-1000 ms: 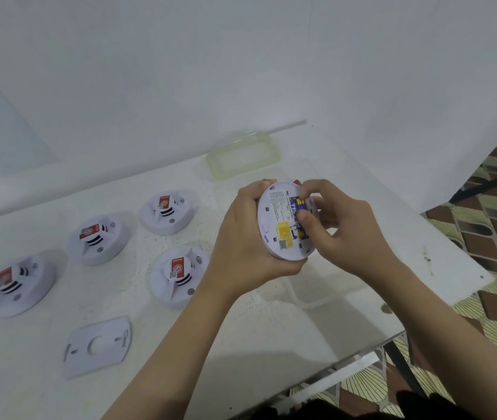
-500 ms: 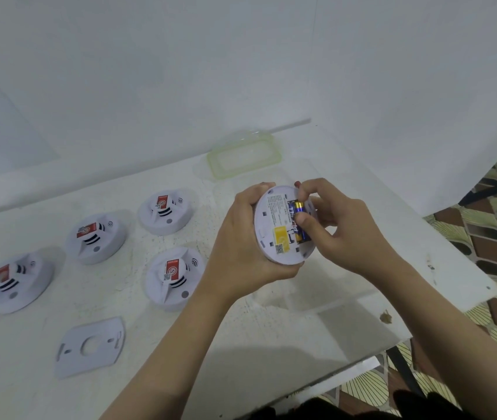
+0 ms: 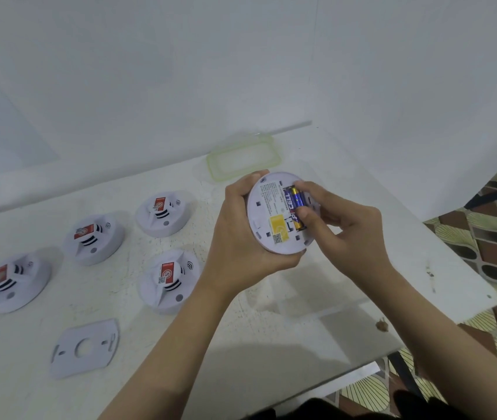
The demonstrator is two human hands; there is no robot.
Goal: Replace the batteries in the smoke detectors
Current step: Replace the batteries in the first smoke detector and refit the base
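A round white plastic smoke detector [image 3: 274,212] is held back-up above the white counter [image 3: 271,328], gripped by the left hand [image 3: 241,234]. The right hand [image 3: 341,225] presses blue-and-gold batteries [image 3: 295,207] into its bay; seating looks nearly done, cover pending. Left of it lie four more white detectors [image 3: 168,280] and a flat white mounting plate [image 3: 85,347]; behind it lies a clear green-rimmed lid [image 3: 242,159]. Nothing obstructs.
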